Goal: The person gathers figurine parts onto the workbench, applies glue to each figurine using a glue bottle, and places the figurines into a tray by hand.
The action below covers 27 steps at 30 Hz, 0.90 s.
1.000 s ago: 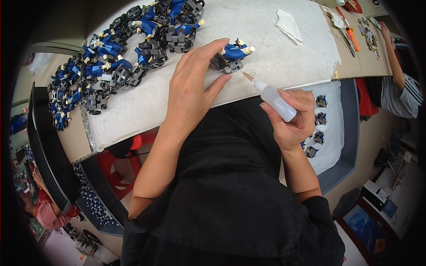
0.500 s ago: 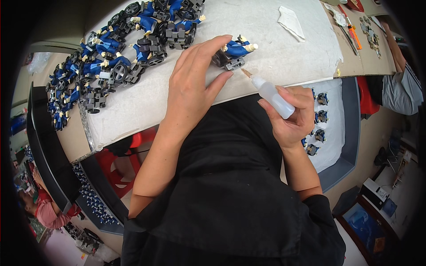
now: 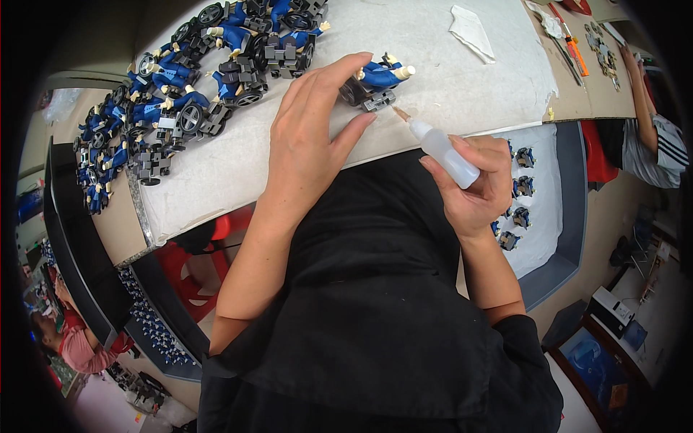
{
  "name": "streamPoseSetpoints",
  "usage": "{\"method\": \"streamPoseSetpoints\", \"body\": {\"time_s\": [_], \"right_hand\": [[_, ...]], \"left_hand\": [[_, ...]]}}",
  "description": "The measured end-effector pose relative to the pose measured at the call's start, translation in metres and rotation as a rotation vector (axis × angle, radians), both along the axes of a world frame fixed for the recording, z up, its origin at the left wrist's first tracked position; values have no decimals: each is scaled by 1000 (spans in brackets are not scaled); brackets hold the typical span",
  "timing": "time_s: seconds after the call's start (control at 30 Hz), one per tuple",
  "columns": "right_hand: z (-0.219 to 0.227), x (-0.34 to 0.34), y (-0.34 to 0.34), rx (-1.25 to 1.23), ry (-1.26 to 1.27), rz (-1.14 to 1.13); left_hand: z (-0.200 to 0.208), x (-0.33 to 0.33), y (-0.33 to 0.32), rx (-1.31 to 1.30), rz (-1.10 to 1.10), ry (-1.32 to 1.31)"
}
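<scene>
My left hand rests on the white-covered table with its fingers and thumb curled round a toy figure. The figure has blue clothes, pale hands and a grey wheeled base; my fingers hide part of it. In my right hand is a small translucent squeeze bottle with a thin brownish nozzle. It tilts toward the figure, the nozzle tip close to the grey block on the base. Whether the tip touches the block, I cannot tell.
A heap of similar blue figures covers the table's left side. Paper scrap, orange cutter and metal parts lie farther right. Below the right edge, a grey tray holds several figures. Other people work at both sides.
The toy figure and my left hand have shifted very slightly. The bottle stays nearly where it was, its tip still beside the base. The person at the far right has moved an arm.
</scene>
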State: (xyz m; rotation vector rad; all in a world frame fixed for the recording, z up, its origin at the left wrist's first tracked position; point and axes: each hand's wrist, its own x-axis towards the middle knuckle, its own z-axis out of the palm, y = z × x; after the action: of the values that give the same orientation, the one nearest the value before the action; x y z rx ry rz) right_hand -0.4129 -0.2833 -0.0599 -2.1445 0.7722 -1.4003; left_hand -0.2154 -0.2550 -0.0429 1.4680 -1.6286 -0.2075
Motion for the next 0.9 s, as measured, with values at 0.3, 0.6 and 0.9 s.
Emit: {"method": "streamPoseSetpoints", "body": {"time_s": [0.3,0.6,0.9], "right_hand": [[-1,-1,2,-3,-61,-36],[0,2,-1,-41,-55,-44],[0,-1,4,3,8,7]], "left_hand": [[-2,0,0,26,11,-1],[1,1,-4,-14,-5,-31],[0,1,-1,-13,-4,-40]]}}
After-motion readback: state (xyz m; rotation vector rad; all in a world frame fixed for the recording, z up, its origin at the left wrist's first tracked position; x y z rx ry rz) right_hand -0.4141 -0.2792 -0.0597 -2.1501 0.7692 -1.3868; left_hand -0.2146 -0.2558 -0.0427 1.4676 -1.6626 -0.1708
